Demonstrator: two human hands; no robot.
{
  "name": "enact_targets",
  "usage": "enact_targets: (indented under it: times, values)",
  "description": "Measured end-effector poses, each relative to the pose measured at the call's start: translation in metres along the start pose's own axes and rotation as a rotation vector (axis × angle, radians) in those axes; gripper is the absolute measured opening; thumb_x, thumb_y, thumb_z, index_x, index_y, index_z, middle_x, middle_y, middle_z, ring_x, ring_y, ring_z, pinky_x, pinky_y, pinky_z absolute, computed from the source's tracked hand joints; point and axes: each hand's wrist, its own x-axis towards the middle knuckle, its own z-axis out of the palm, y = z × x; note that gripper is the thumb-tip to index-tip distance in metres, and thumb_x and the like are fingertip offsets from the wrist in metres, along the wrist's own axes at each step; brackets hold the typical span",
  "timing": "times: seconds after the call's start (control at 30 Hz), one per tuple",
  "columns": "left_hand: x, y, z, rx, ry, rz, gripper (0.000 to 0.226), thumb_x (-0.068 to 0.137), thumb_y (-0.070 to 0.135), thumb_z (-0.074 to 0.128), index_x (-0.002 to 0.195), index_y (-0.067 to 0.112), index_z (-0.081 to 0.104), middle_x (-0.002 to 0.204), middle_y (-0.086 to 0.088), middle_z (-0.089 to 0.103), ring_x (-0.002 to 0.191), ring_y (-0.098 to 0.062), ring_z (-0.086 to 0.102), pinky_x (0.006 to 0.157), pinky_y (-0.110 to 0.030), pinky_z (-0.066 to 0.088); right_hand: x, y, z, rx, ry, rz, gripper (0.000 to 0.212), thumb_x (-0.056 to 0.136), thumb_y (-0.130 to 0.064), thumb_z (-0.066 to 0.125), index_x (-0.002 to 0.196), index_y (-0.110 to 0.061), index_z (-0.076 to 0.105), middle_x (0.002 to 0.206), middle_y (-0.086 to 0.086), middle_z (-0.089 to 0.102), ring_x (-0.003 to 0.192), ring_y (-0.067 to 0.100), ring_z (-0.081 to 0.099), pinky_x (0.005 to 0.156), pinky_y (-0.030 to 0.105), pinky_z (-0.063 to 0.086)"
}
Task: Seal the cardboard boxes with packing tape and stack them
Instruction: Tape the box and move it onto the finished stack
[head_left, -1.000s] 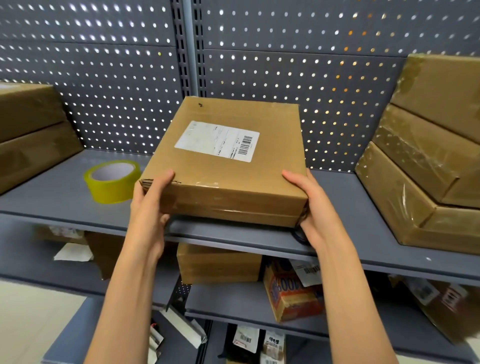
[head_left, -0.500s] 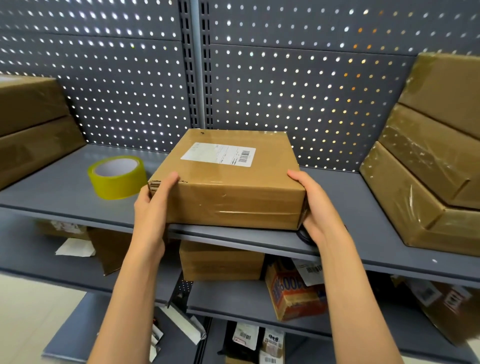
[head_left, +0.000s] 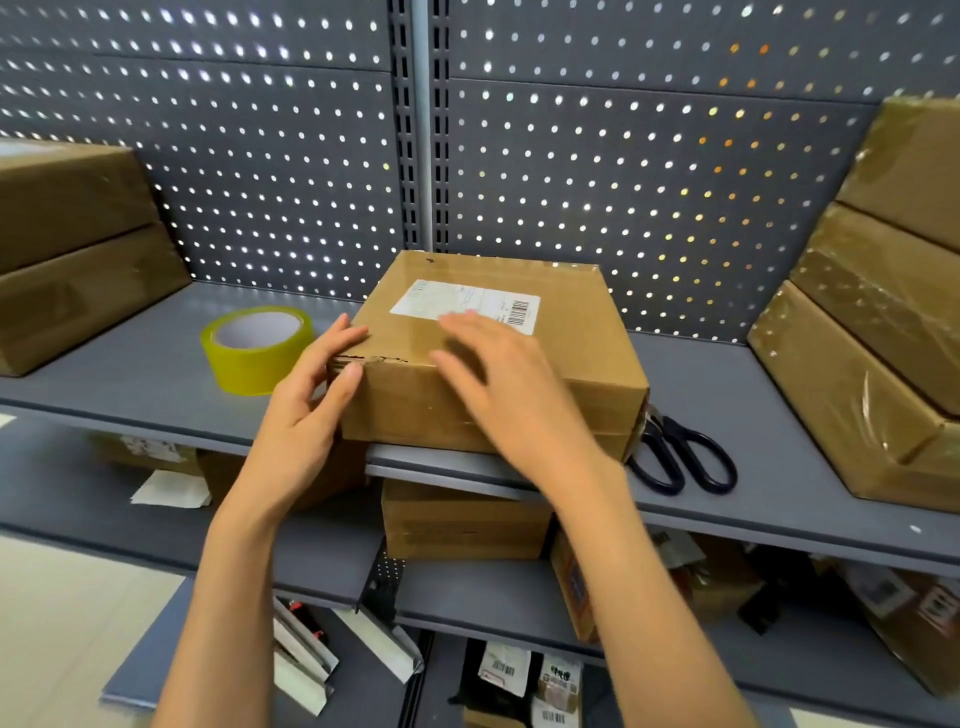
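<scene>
- Cardboard box (head_left: 550, 358) lies flat on the grey shelf (head_left: 130, 374), its near face at the shelf's front edge; white label (head_left: 457, 304) with a barcode on its top, toward the far side
- Left hand (head_left: 311, 410) at the box's near left corner; fingers straight and spread, fingertips (head_left: 353, 332) on the top edge, thumb against the near face; nothing gripped
- Right hand (head_left: 498, 384) blurred, fingers extended and slack, over the box's near top edge; whether it touches the cardboard cannot be told; it holds nothing
- Tape roll (head_left: 258, 348), yellowish, flat on its side just left of the box, partly behind the left hand; a small gap between them
- Scissors (head_left: 680, 452), dark handles, on the shelf against the box's near right corner; blades hidden behind the box
- Stack of two boxes (head_left: 78, 249) well to the left of the box; three taped boxes (head_left: 872, 343) leaning, stacked, well to its right
- Pegboard wall (head_left: 623, 182) just behind the box
- Lower shelf under the box holds another brown carton (head_left: 462, 519) and mixed packets
</scene>
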Motion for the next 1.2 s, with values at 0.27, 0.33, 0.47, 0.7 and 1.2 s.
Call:
enact_targets:
  times: [0.27, 0.33, 0.47, 0.7, 1.2]
  values:
    - [0.006, -0.007, -0.004, 0.005, 0.046, 0.101, 0.031, 0.097, 0.008, 0.048, 0.119, 0.027, 0.058, 0.137, 0.007, 0.051, 0.124, 0.01, 0.044, 0.091, -0.006, 0.039, 0.014, -0.019, 0.057, -0.125, 0.235, -0.115, 0.034, 0.091, -0.029, 0.054, 0.117, -0.011, 0.068, 0.121, 0.004, 0.066, 0.119, 0.018, 0.058, 0.099, 0.025, 0.026]
    - [0.005, -0.009, -0.001, -0.004, 0.091, 0.111, 0.029, 0.096, 0.008, 0.05, 0.114, 0.029, 0.061, 0.133, 0.007, 0.055, 0.123, 0.007, 0.048, 0.09, -0.007, 0.04, 0.014, -0.019, 0.068, -0.125, 0.361, -0.092, 0.029, 0.085, -0.026, 0.059, 0.106, -0.013, 0.073, 0.11, 0.003, 0.071, 0.109, 0.017, 0.065, 0.094, 0.025, 0.029]
    - [0.005, -0.012, 0.003, 0.021, 0.16, 0.133, 0.027, 0.096, 0.009, 0.051, 0.11, 0.028, 0.064, 0.128, 0.01, 0.059, 0.121, 0.002, 0.052, 0.091, -0.009, 0.04, 0.015, -0.021, 0.071, -0.063, 0.416, -0.076, 0.024, 0.082, -0.022, 0.063, 0.101, -0.013, 0.075, 0.105, 0.002, 0.073, 0.104, 0.016, 0.067, 0.091, 0.023, 0.03]
    - [0.006, -0.016, -0.004, 0.016, 0.053, 0.153, 0.027, 0.096, 0.014, 0.049, 0.118, 0.019, 0.062, 0.134, 0.007, 0.055, 0.126, 0.001, 0.047, 0.093, -0.01, 0.04, 0.014, -0.022, 0.073, -0.025, 0.426, -0.05, 0.024, 0.084, -0.02, 0.062, 0.102, -0.012, 0.075, 0.105, 0.002, 0.073, 0.107, 0.016, 0.066, 0.092, 0.024, 0.03]
    - [0.013, -0.02, -0.008, 0.128, 0.1, 0.217, 0.025, 0.09, 0.009, 0.056, 0.111, 0.021, 0.064, 0.122, 0.021, 0.062, 0.122, -0.003, 0.053, 0.097, -0.012, 0.038, 0.014, -0.017, 0.082, -0.007, 0.511, -0.105, 0.028, 0.09, -0.021, 0.05, 0.101, -0.012, 0.075, 0.106, 0.002, 0.073, 0.106, 0.017, 0.065, 0.092, 0.028, 0.037]
